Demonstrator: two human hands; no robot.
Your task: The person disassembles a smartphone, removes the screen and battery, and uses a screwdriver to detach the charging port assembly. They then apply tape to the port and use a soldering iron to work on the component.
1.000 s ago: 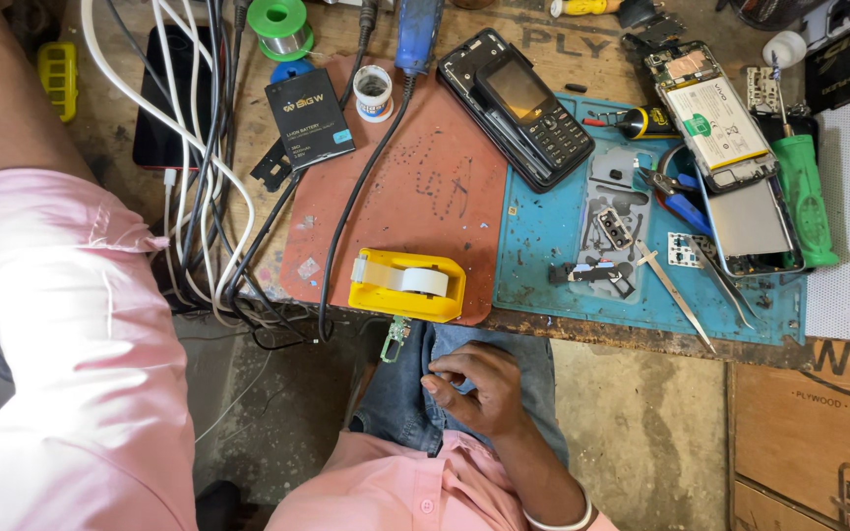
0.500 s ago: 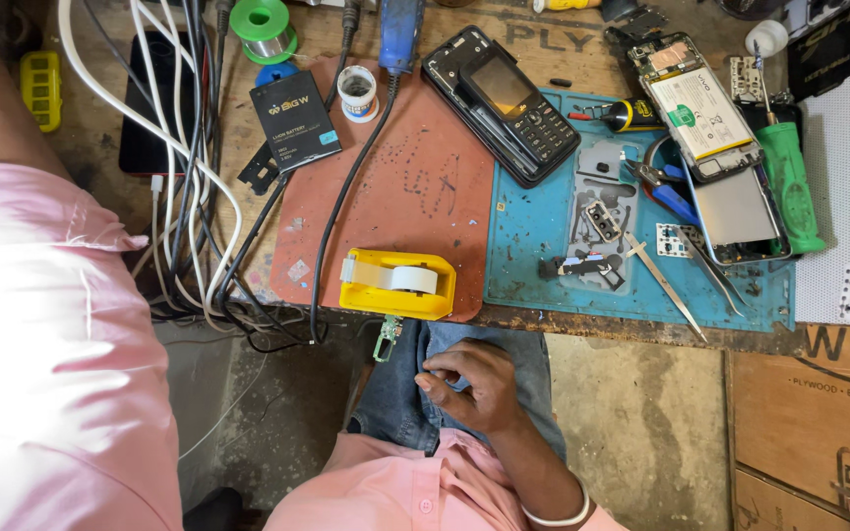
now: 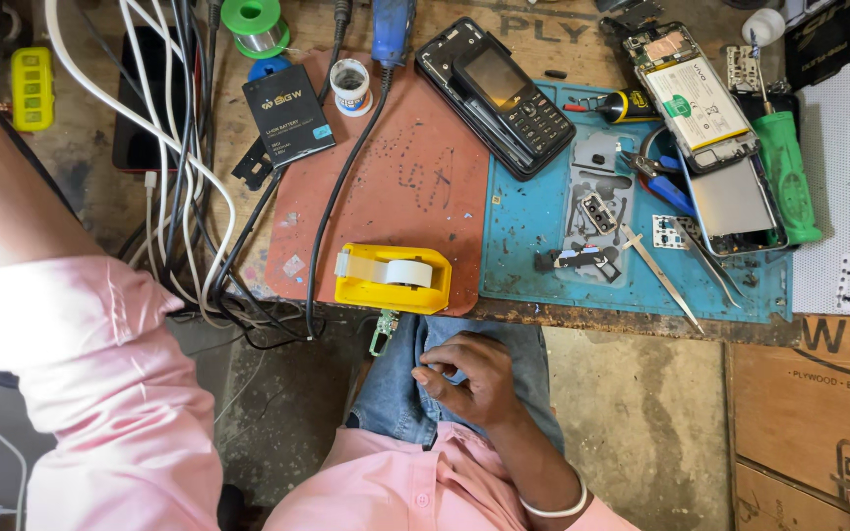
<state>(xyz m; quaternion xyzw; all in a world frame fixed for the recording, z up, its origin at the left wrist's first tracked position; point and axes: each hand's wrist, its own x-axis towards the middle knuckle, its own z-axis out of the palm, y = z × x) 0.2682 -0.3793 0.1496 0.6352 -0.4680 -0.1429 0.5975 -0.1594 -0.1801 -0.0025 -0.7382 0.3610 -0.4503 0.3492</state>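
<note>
Right hand (image 3: 469, 379) on jeans (image 3: 395, 393) (fingers curled)

i count one yellow tape dispenser (image 3: 393, 278), one keypad phone (image 3: 509, 95), two opened smartphones (image 3: 698, 98), one loose black battery (image 3: 288, 115), one green solder spool (image 3: 256, 24), one green-handled screwdriver (image 3: 785, 175), two work mats (image 3: 386, 187), one red and one blue, and one pair of tweezers (image 3: 659, 276).

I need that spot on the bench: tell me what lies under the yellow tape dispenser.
The yellow tape dispenser sits on the red-brown work mat, near its front edge. Whatever lies directly beneath its base is covered.
</note>
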